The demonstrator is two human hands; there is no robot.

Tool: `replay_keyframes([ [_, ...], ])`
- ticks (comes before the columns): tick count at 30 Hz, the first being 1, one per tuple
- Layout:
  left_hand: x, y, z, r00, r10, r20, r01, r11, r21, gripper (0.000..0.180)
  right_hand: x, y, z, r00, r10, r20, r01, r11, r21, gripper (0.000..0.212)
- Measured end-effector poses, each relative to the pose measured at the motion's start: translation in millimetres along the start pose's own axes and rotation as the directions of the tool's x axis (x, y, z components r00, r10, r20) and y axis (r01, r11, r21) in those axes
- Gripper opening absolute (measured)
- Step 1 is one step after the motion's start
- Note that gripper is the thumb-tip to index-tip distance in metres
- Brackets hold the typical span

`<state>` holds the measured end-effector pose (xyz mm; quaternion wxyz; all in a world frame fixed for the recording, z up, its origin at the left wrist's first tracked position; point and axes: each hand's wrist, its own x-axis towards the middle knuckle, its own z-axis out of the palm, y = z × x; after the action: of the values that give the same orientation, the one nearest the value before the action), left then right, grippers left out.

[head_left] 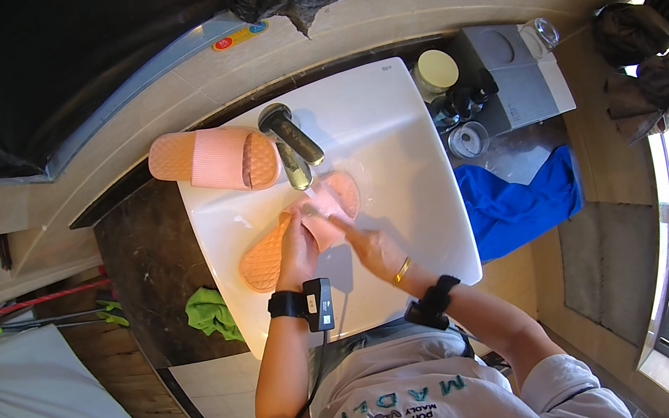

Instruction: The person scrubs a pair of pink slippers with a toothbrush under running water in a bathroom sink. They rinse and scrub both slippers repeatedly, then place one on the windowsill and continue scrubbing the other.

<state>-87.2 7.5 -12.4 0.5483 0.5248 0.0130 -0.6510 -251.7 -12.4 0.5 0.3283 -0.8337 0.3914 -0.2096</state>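
A pink slide slipper [262,260] with an orange-toned, textured sole is held at a slant in the white sink [391,125], under the faucet [295,147]. My left hand [298,248] grips it by its side, near the pink strap. My right hand [375,253] reaches in from the other side, fingers drawn together at the strap. A small greyish shape shows by its fingertips; whether it is a tool or running water, I cannot make out. The matching slipper [213,160] rests on the sink's back left rim, beside the faucet, touched by neither hand.
A green cloth [211,314] lies on the dark counter left of the sink. To the right are a blue cloth [521,201], a glass jar [468,140], a cream-lidded tub [436,72] and a grey box [504,64]. A cable [311,392] hangs from my left wrist device.
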Motion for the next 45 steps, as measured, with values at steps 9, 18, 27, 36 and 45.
replay_keyframes([
  [9,3.0,-3.9,-4.6,0.996,0.09,0.028,-0.085,0.984,-0.154,0.038,8.2,-7.8,-6.4,0.994,0.106,-0.029,-0.108,0.993,-0.057,0.051],
  [18,-1.2,-7.6,-8.3,0.951,0.274,0.143,-0.286,0.955,0.075,0.021,11.4,-13.0,-15.4,0.991,0.135,-0.014,-0.133,0.987,0.09,0.05],
  [27,-17.0,-11.6,-5.4,0.959,0.25,0.136,-0.272,0.945,0.182,0.015,12.2,-22.1,-19.5,0.96,0.227,-0.163,-0.21,0.971,0.115,0.054],
  [36,-18.5,-15.5,-10.3,0.975,0.194,0.108,-0.211,0.962,0.174,0.022,8.6,-16.4,-23.4,0.966,0.23,-0.118,-0.238,0.97,-0.052,0.064],
  [45,-17.3,-7.0,-1.5,0.968,0.222,0.115,-0.23,0.972,0.054,0.014,-4.9,-2.0,2.6,0.983,0.179,0.05,-0.18,0.983,0.02,0.059],
])
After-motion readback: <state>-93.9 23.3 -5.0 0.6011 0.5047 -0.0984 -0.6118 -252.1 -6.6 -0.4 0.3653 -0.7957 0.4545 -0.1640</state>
